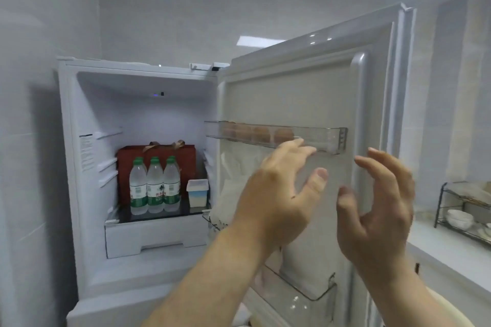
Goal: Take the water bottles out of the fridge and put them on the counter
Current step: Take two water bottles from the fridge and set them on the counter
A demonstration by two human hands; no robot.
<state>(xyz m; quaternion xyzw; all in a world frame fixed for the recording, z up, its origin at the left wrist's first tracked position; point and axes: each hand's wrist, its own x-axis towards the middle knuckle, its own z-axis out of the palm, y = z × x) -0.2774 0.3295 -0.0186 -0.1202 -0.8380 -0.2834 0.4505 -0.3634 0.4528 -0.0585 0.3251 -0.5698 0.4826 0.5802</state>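
Nearest: left hand [279, 194] and right hand [377, 210], both raised before the open fridge door [305, 93], fingers spread wide, holding nothing, palms facing each other. Behind them: clear door shelf [318, 135] with brown eggs [261, 133]; white bags [239, 167] in the door bin below. Farther left, inside the fridge [90, 194]: three green-capped water bottles [155, 186] upright in a row on the dark shelf, touching side by side; red box [186, 156] behind; white tub [197, 192] just right. Far right: counter [446, 244] with wire dish rack [465, 210].
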